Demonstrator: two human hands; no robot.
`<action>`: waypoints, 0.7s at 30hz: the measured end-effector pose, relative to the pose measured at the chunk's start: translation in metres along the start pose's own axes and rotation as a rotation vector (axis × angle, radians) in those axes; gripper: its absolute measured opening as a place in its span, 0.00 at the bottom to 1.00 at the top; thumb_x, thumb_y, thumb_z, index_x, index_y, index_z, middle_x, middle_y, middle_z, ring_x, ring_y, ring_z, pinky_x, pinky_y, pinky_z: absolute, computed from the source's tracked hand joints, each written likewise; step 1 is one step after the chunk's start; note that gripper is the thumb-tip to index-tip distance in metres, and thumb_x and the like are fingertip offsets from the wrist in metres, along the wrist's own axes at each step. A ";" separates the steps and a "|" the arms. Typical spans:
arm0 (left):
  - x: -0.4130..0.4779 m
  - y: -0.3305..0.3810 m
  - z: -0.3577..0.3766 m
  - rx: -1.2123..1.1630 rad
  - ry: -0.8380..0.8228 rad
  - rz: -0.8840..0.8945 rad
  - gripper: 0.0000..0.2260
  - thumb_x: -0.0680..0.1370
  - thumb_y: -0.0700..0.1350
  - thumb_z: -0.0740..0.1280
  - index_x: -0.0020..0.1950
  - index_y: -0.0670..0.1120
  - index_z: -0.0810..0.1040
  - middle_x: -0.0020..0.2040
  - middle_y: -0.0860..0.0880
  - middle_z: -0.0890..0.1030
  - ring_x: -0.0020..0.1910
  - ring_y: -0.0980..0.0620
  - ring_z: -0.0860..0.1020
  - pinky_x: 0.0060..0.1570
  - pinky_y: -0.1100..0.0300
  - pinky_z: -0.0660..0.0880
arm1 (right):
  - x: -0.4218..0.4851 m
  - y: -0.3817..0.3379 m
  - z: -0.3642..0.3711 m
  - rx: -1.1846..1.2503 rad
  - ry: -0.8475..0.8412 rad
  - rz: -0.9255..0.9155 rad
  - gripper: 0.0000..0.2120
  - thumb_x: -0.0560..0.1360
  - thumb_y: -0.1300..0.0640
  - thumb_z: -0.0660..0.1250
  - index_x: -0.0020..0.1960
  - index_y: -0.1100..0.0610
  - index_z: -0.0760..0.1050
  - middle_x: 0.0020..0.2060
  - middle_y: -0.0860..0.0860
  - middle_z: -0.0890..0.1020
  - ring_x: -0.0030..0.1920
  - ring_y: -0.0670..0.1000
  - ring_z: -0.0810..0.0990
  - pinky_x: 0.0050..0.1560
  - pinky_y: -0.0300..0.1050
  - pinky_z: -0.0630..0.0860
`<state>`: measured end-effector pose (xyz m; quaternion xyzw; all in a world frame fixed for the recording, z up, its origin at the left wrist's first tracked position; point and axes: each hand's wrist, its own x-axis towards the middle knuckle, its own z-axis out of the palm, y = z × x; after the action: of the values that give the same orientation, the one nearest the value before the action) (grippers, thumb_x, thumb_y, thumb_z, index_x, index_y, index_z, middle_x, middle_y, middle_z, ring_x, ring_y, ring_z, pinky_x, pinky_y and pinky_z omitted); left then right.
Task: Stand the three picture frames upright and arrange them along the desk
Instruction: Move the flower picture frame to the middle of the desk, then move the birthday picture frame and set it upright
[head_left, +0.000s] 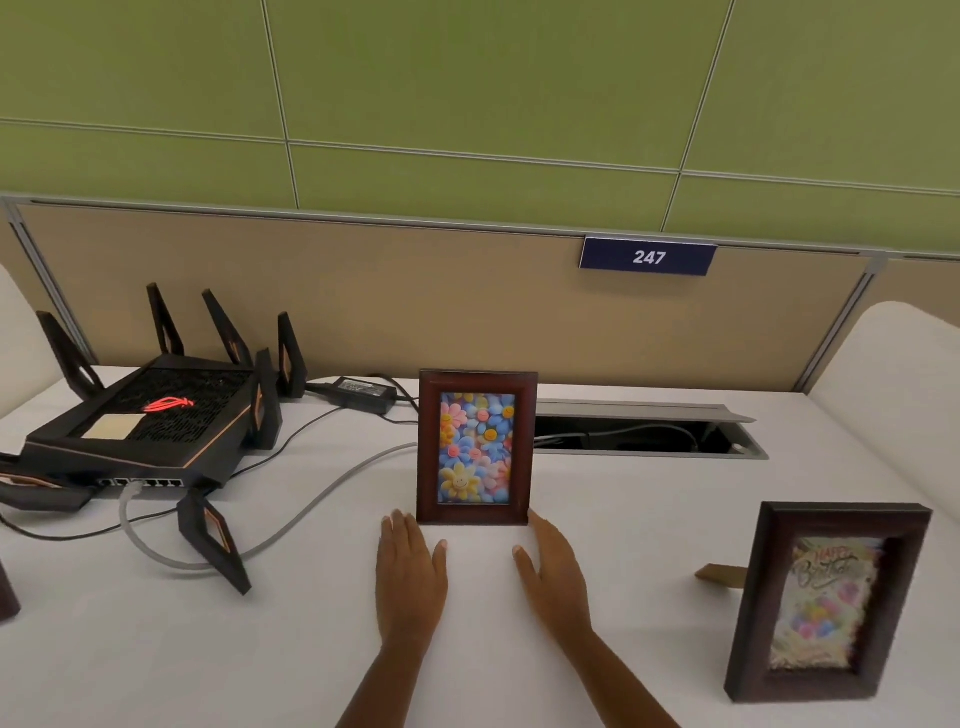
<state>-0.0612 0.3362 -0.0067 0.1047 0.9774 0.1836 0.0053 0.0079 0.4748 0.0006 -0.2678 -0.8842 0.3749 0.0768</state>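
Standing upright near the middle of the white bench (322, 649), the flower picture frame (476, 447) faces the camera, its bottom edge on the surface between the tips of the two hands. The left hand (410, 577) lies flat, palm down, fingers loosely together, its fingertips just short of the frame's lower left corner; the right hand (553, 571) is open too, tilted on its edge, with its fingertips at the lower right corner, and whether they touch the wood cannot be told. Neither hand grips anything. To the right, well apart and nearer the front edge, the birthday picture frame (826, 603) stands upright on its back prop (719, 574). A dark sliver of a third frame (8, 597) shows at the far left border. The black router (140, 421) with raised antennas fills the left rear, its grey cable (322, 493) and black leads curving toward the flower frame. Behind that frame sits the power adapter (361, 392) and an open cable tray (644, 434). Bare surface lies open between the two right-hand frames and along the front.
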 end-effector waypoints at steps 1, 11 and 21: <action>-0.004 0.001 0.001 0.038 -0.005 0.014 0.29 0.80 0.56 0.46 0.75 0.41 0.46 0.78 0.44 0.51 0.77 0.46 0.50 0.75 0.56 0.51 | -0.005 0.004 0.002 -0.103 -0.004 -0.024 0.25 0.79 0.49 0.53 0.74 0.53 0.54 0.75 0.50 0.59 0.74 0.50 0.57 0.74 0.44 0.54; -0.045 0.001 0.004 0.125 -0.018 0.052 0.27 0.80 0.55 0.45 0.75 0.43 0.46 0.78 0.44 0.49 0.77 0.47 0.49 0.75 0.54 0.46 | -0.037 0.013 -0.001 -0.296 0.012 -0.139 0.23 0.80 0.51 0.49 0.74 0.52 0.55 0.75 0.48 0.57 0.75 0.48 0.52 0.75 0.42 0.49; -0.107 0.047 0.006 0.088 0.052 -0.041 0.27 0.80 0.54 0.37 0.74 0.40 0.53 0.76 0.39 0.56 0.75 0.42 0.55 0.74 0.47 0.53 | -0.068 0.022 -0.033 -0.418 -0.271 -0.319 0.24 0.80 0.52 0.48 0.75 0.55 0.50 0.76 0.53 0.51 0.76 0.51 0.47 0.76 0.48 0.45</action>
<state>0.0528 0.3592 0.0018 0.0800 0.9863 0.1430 -0.0209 0.0852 0.4720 0.0123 -0.0832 -0.9754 0.2001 -0.0407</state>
